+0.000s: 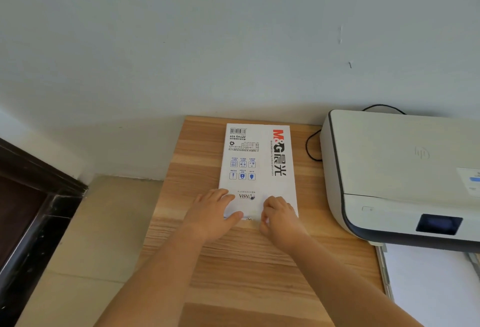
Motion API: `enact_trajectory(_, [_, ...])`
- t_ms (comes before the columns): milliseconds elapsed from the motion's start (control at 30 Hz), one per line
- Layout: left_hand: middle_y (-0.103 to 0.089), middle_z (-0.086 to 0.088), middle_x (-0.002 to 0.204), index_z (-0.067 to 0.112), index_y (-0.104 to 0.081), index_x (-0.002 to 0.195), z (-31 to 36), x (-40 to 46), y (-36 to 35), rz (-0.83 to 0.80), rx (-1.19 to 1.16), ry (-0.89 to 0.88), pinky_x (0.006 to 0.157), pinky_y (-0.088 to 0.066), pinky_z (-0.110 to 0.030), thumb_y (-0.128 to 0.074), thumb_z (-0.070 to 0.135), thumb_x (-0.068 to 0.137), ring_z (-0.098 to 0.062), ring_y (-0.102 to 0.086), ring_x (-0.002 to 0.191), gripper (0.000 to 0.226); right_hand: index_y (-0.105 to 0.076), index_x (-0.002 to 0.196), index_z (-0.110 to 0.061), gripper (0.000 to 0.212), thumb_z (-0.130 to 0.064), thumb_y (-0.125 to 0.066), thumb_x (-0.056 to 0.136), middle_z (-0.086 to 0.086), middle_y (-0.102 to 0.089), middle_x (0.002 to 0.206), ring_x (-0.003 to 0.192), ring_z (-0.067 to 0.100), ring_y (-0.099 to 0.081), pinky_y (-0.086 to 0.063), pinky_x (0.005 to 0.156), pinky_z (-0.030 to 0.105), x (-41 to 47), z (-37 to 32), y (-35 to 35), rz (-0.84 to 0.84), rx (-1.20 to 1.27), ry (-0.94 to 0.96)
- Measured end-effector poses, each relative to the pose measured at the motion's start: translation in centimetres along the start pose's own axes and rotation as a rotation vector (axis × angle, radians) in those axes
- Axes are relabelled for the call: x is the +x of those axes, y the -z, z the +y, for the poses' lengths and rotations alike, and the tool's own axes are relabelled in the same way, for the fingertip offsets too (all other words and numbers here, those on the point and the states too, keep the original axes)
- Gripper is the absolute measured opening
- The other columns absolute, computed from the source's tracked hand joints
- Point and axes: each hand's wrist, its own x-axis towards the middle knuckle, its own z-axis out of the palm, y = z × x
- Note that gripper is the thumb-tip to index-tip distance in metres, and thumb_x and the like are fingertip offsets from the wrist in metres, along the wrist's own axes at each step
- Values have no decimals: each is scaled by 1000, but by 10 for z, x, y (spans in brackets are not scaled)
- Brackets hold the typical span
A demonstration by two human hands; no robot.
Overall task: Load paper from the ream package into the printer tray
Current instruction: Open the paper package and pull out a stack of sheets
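A white ream package (pixel 257 165) with red and black lettering lies flat on the wooden table (pixel 233 261), its long side pointing away from me. My left hand (pixel 214 212) rests flat on the near left corner, thumb hooked at the near edge. My right hand (pixel 279 217) has its fingers curled, pinching the wrapper at the near end. The white printer (pixel 400 170) stands to the right. Its paper tray (pixel 431 285) sticks out toward me at the lower right, white sheets lying in it.
A black cable (pixel 310 147) loops on the table between the package and the printer. The wall runs right behind the table. On the left are a beige tiled floor (pixel 85 248) and a dark door frame (pixel 31 212).
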Motion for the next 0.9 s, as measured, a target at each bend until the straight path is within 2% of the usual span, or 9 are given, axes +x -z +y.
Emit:
enact_trajectory(67, [-24, 9, 154, 29, -32, 143, 3, 0, 0, -5, -15, 5, 114, -14, -37, -35, 62, 90, -9, -15, 141, 63, -65, 79, -10, 28, -28, -43, 80, 2, -56, 96, 90, 24, -53, -48, 79, 38, -10, -4, -6, 26, -25, 26])
enact_trajectory(167, [-24, 9, 153, 29, -32, 143, 6, 0, -3, -3, -42, 16, 115, -16, -37, -35, 62, 90, -10, -16, 141, 63, -64, 73, -14, 28, -30, -41, 75, -1, -58, 92, 84, 23, -55, -49, 72, 33, -23, -3, -15, 75, -29, -4])
enact_trajectory(300, [-25, 8, 153, 29, -33, 143, 7, -1, -5, 3, -23, -2, 114, -17, -38, -34, 64, 89, -10, -17, 141, 64, -63, 72, -16, 8, -23, -60, 73, -2, -57, 94, 87, 21, -53, -49, 76, 32, -30, -2, -21, 101, -25, -9])
enact_trajectory(367, [-25, 8, 153, 30, -32, 143, 7, -3, -6, 9, -23, -7, 115, -16, -37, -34, 63, 89, -10, -17, 141, 63, -62, 70, -16, 5, -21, -64, 69, -1, -56, 92, 84, 21, -54, -49, 74, 31, -34, -5, -23, 122, -21, 15])
enact_trajectory(500, [-23, 8, 154, 29, -31, 144, 7, -10, -7, 0, -26, -12, 116, -14, -37, -34, 63, 89, -10, -15, 141, 64, -62, 66, -18, 12, -26, -53, 70, -4, -54, 87, 81, 18, -50, -52, 67, 29, -50, -7, -37, 115, -76, 43])
enact_trajectory(567, [-22, 9, 154, 30, -30, 144, 5, -14, -8, -7, -27, -10, 116, -14, -37, -34, 63, 89, -10, -13, 141, 64, -64, 67, -19, 7, -26, -64, 67, -4, -55, 88, 87, 16, -49, -54, 69, 29, -57, -3, -45, 118, -102, 9])
enact_trajectory(633, [-20, 10, 155, 30, -31, 143, 2, -17, -10, -2, -20, -5, 116, -14, -38, -34, 63, 89, -9, -11, 142, 64, -67, 68, -19, 15, -26, -77, 60, -3, -57, 89, 94, 17, -48, -56, 72, 30, -60, 1, -50, 109, -141, -4])
enact_trajectory(700, [-18, 10, 155, 31, -31, 143, 0, -20, -12, -5, -5, 2, 116, -15, -40, -33, 64, 88, -10, -10, 142, 65, -67, 68, -19, 18, -25, -81, 57, -2, -59, 88, 98, 19, -46, -56, 73, 31, -61, 2, -55, 93, -166, 2])
enact_trajectory(900, [-15, 10, 156, 31, -29, 144, -5, -25, -15, -18, 9, 7, 117, -11, -38, -34, 64, 89, -12, -8, 143, 65, -66, 77, -25, 20, -27, -78, 61, -7, -59, 84, 80, 17, -59, -53, 73, 29, -67, 0, -62, 71, -122, -30])
